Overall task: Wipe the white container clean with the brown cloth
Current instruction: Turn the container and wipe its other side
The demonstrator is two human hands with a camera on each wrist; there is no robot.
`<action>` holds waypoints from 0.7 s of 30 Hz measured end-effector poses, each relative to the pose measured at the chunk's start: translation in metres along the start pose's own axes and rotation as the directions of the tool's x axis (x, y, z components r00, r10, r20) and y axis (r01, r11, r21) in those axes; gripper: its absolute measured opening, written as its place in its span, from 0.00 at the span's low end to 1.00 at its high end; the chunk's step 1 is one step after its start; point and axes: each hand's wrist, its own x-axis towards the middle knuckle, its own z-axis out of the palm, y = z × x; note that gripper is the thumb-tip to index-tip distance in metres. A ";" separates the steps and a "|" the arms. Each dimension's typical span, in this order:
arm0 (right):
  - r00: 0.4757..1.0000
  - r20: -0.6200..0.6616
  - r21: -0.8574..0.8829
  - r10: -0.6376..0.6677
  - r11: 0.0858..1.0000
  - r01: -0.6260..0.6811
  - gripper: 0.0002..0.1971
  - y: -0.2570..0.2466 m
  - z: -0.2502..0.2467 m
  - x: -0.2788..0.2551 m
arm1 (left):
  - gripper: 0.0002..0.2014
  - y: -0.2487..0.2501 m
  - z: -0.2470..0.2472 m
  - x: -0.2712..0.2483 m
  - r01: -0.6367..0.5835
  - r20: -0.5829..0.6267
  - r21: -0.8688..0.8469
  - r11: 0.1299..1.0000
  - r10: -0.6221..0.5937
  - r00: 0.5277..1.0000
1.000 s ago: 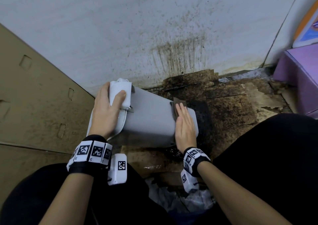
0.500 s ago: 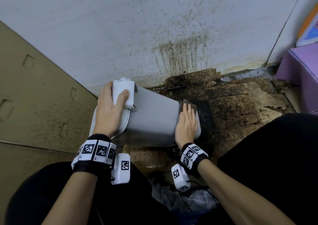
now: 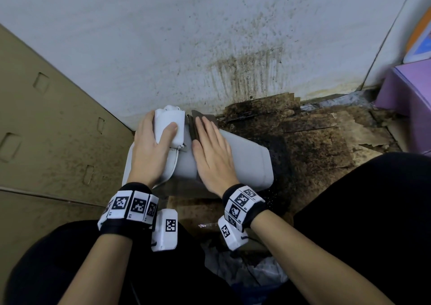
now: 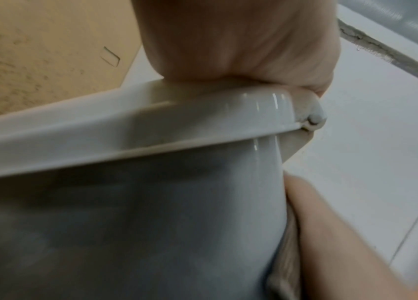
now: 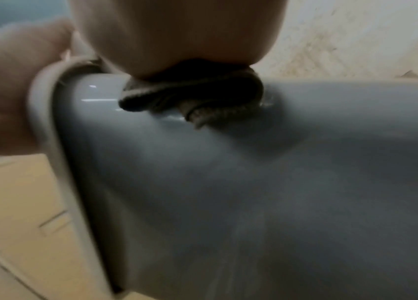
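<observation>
Brown cloth, just one, getting pressed flat onto one white container lying sideways by right hand; left hand gripping its lid end.

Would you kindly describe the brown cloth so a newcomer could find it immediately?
Start at the stained white wall; at its foot the white container lies on its side. The brown cloth is the dark folded rag pressed flat under the right hand, beside the left hand.

brown cloth (right hand) now near lid
</observation>
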 end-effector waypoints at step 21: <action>0.779 -0.043 0.186 0.625 0.771 -0.609 0.29 0.135 -0.030 -0.042 | 0.38 0.000 0.000 0.002 0.017 -0.013 -0.054 0.998 -0.018 1.000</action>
